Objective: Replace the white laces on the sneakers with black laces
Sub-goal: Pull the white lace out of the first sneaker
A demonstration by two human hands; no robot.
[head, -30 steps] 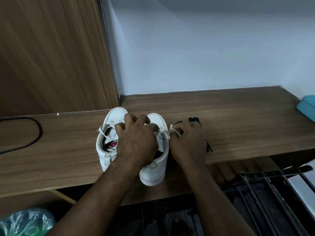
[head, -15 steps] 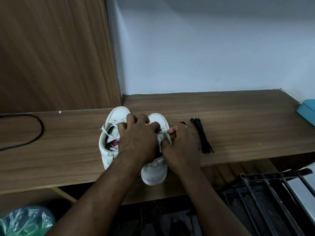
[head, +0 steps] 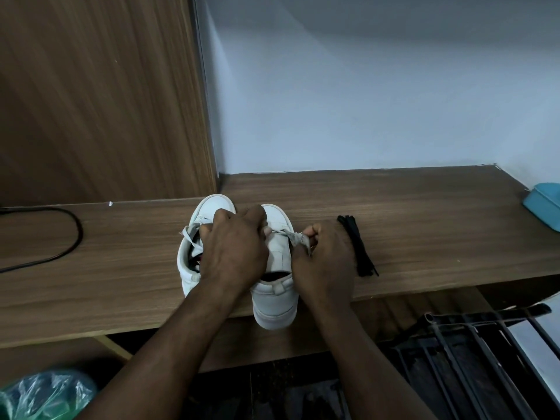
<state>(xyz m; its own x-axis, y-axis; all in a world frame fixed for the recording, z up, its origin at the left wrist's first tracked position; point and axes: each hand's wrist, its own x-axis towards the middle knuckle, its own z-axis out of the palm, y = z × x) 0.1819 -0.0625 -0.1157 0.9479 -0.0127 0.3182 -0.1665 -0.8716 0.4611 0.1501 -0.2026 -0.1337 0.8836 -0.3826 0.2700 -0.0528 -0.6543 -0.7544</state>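
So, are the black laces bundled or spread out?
Bundled: the black laces lie in one tight bunch on the shelf, just right of the right hand.

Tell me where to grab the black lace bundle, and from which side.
Pinch the black lace bundle at mid-length, from above and its right: it lies flat and narrow on the wooden shelf, and the right hand crowds its left.
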